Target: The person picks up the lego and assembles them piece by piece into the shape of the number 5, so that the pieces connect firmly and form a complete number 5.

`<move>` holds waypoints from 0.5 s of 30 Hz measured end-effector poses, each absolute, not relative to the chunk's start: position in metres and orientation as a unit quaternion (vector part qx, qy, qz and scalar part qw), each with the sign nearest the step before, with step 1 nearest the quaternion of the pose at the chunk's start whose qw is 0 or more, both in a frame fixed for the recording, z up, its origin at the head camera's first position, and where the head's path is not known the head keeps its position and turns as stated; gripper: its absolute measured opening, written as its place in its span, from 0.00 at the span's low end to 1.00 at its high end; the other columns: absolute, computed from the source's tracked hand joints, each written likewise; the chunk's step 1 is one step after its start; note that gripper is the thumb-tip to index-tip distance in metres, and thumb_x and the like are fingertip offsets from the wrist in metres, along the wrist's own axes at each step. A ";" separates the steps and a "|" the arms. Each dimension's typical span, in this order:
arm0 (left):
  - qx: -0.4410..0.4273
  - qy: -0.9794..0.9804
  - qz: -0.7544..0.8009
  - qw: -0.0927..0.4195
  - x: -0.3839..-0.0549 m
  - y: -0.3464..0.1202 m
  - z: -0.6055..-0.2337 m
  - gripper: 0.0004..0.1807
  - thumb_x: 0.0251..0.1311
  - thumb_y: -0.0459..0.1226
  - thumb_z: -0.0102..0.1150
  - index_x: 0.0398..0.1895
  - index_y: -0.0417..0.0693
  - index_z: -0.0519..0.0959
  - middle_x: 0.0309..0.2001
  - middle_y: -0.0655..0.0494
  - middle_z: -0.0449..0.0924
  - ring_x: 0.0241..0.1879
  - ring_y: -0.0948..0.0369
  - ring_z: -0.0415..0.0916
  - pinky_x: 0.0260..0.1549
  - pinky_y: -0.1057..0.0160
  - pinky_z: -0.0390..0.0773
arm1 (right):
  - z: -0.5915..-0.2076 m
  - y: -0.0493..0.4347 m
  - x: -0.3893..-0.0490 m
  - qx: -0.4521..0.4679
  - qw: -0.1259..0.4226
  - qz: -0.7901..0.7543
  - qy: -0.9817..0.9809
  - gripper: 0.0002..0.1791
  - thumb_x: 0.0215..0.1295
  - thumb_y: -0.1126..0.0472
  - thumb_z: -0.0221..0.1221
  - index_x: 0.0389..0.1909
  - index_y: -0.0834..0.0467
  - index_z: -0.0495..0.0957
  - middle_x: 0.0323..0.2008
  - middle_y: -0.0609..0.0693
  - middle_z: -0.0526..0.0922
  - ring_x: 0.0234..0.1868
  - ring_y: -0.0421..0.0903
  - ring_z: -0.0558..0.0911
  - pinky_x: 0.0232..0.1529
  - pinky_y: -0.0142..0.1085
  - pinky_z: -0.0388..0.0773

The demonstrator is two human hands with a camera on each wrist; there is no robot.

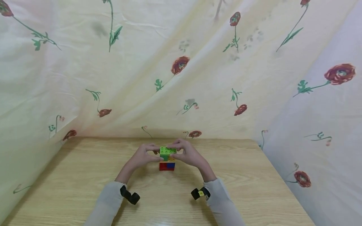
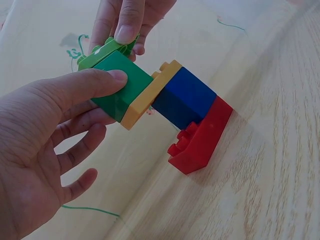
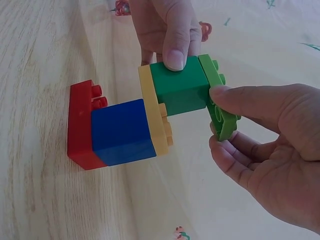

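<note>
A stack of toy building bricks stands on the table, seen in all views. The flat red brick point(image 2: 202, 145) is at the bottom, with a blue brick point(image 3: 124, 132) on one end of it. A flat yellow brick point(image 2: 137, 114) lies over the blue one and bears a dark green brick point(image 3: 180, 90) on its other end. My left hand point(image 1: 142, 156) pinches the dark green brick between thumb and fingers. At the top, my right hand point(image 1: 189, 153) pinches the overhanging end of a flat light green brick point(image 3: 226, 125), which touches the dark green brick.
The wooden table point(image 1: 85, 182) extends around the stack. Behind it and at both sides hangs a pale cloth point(image 1: 135, 62) with red flowers. Each wrist bears a black strap camera, one on the left point(image 1: 130, 195) and one on the right point(image 1: 199, 193).
</note>
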State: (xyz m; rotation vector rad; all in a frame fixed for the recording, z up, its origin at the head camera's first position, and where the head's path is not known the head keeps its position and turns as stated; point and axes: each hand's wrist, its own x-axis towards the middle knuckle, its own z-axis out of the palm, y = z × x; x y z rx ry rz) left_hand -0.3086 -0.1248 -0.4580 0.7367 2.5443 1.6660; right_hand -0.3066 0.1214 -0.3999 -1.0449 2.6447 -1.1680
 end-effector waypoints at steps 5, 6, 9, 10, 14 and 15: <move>0.238 0.812 0.533 0.002 -0.309 -0.125 -0.459 0.19 0.55 0.39 0.76 0.51 0.46 0.88 0.46 0.53 0.86 0.46 0.55 0.75 0.47 0.50 0.75 | -0.399 0.122 -0.307 -0.349 0.028 -0.377 0.858 0.21 0.65 0.66 0.68 0.59 0.60 0.83 0.50 0.58 0.80 0.47 0.48 0.76 0.41 0.32 0.74; 0.238 0.812 0.534 0.001 -0.309 -0.125 -0.459 0.19 0.55 0.39 0.76 0.51 0.46 0.88 0.46 0.53 0.86 0.46 0.55 0.75 0.47 0.49 0.75 | -0.400 0.122 -0.307 -0.349 0.029 -0.378 0.857 0.21 0.65 0.66 0.68 0.59 0.60 0.83 0.50 0.58 0.80 0.47 0.48 0.76 0.40 0.32 0.74; 0.238 0.810 0.537 0.001 -0.309 -0.125 -0.458 0.19 0.55 0.39 0.76 0.50 0.46 0.88 0.45 0.53 0.86 0.45 0.55 0.76 0.48 0.48 0.75 | -0.401 0.123 -0.308 -0.351 0.030 -0.379 0.855 0.21 0.65 0.66 0.68 0.59 0.60 0.83 0.50 0.58 0.80 0.47 0.48 0.76 0.39 0.31 0.74; 0.238 0.810 0.536 0.000 -0.309 -0.125 -0.458 0.19 0.54 0.39 0.76 0.50 0.46 0.88 0.45 0.53 0.86 0.45 0.55 0.76 0.47 0.49 0.75 | -0.401 0.123 -0.308 -0.351 0.031 -0.380 0.855 0.21 0.64 0.66 0.68 0.59 0.60 0.83 0.50 0.57 0.80 0.47 0.47 0.76 0.39 0.31 0.74; 0.243 0.810 0.535 -0.003 -0.309 -0.125 -0.459 0.18 0.54 0.39 0.76 0.49 0.45 0.88 0.45 0.52 0.86 0.44 0.55 0.76 0.47 0.50 0.76 | -0.401 0.123 -0.309 -0.349 0.033 -0.382 0.855 0.21 0.64 0.66 0.68 0.59 0.59 0.83 0.50 0.56 0.80 0.47 0.47 0.76 0.40 0.31 0.74; 0.244 0.809 0.534 -0.004 -0.309 -0.125 -0.459 0.18 0.55 0.39 0.76 0.49 0.44 0.88 0.45 0.52 0.86 0.44 0.55 0.76 0.46 0.50 0.76 | -0.401 0.123 -0.309 -0.347 0.034 -0.383 0.856 0.22 0.64 0.66 0.68 0.59 0.59 0.83 0.50 0.56 0.80 0.47 0.47 0.76 0.40 0.32 0.74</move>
